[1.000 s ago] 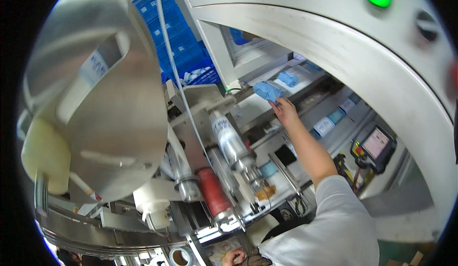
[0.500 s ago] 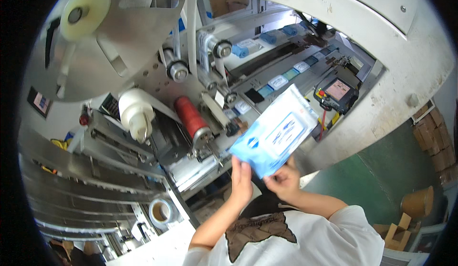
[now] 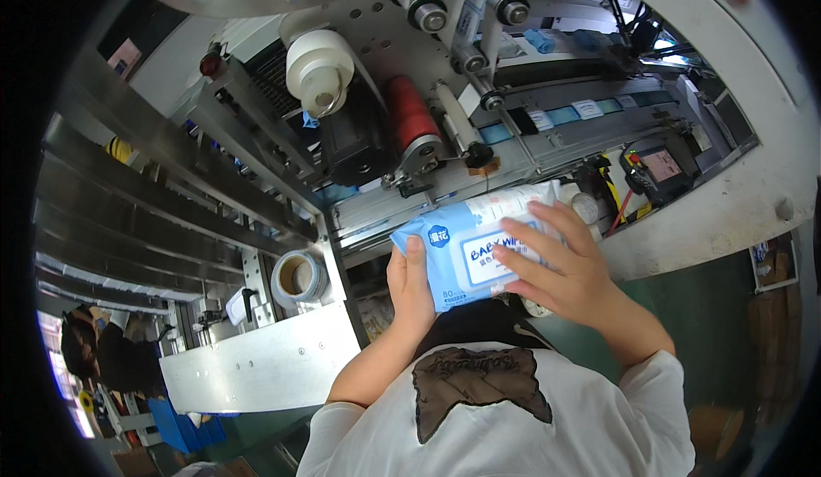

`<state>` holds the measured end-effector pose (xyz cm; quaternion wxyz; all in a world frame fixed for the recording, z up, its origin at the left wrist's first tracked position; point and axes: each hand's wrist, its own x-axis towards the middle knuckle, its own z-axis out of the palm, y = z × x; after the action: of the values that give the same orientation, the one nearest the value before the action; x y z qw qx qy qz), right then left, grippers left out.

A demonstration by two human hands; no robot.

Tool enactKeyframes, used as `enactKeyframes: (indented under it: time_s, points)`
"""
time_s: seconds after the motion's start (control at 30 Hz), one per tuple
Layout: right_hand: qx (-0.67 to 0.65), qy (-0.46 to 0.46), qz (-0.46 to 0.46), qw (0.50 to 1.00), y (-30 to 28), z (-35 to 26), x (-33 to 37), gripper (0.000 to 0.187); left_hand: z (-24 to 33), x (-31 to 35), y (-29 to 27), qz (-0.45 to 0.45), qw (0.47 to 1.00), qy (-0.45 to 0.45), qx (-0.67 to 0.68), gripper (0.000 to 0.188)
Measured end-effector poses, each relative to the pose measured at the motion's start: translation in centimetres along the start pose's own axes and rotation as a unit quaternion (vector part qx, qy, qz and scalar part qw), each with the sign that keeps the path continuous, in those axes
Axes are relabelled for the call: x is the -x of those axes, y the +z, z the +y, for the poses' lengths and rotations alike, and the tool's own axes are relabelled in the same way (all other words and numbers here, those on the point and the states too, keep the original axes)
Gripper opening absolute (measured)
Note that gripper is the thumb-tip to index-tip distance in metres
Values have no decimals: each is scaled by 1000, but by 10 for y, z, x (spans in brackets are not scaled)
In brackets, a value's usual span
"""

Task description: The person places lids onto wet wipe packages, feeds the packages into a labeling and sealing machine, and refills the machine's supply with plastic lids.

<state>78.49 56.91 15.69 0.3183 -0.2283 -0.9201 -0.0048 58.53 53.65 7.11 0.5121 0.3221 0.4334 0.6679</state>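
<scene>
Hands point(image 3: 571, 273) hold a smooth, rectangular plastic pack point(image 3: 466, 242).

One held pack point(image 3: 462, 236), one red roller point(image 3: 409, 108)

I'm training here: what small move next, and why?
Perhaps slide the right hand toward the right edge of the blue-and-white pack: its spread fingers hide some of the printed front, and the left hand holds the left side.

Green floor point(image 3: 697, 319) right; bright light point(image 3: 75, 396) lower left.
</scene>
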Motion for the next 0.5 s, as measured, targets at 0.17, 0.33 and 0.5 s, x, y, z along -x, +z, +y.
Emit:
enactKeyframes:
  time_s: [0.17,0.33,0.5]
  points:
    - [-100,-57,-37,993,-2,4,-17,25,19,14,-3,-8,1000,-24,8,46]
    - [-320,92,-131,934,-27,15,-60,20,42,30,1,-10,999,-52,1,49]
    - [-349,105,-163,917,-35,9,-75,22,56,38,3,-4,999,-54,-9,47]
